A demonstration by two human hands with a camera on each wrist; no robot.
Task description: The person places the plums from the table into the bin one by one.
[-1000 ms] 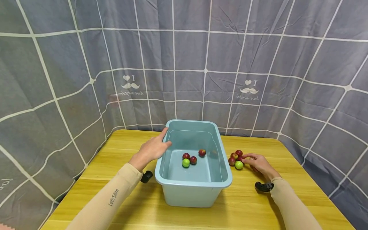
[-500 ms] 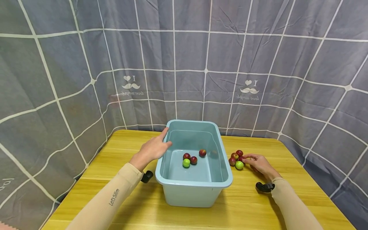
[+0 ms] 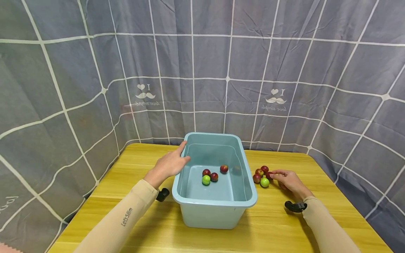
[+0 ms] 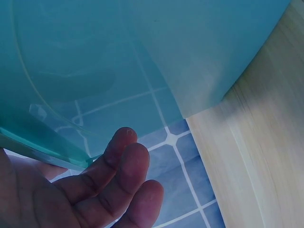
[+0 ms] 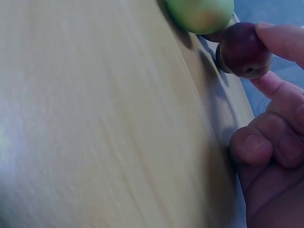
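1 fruit (image 5: 243, 50) — in right hand (image 3: 290, 181)

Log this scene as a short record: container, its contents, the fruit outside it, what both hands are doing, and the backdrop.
Container: light blue bin on a wooden table
Inside bin: three dark red fruits, one bright green fruit
Right of bin: a cluster of three red fruits and one green fruit
Left hand: grips the bin's left rim
Right hand: pinches a fourth red fruit beside the cluster
Backdrop: grey curtain with white grid lines
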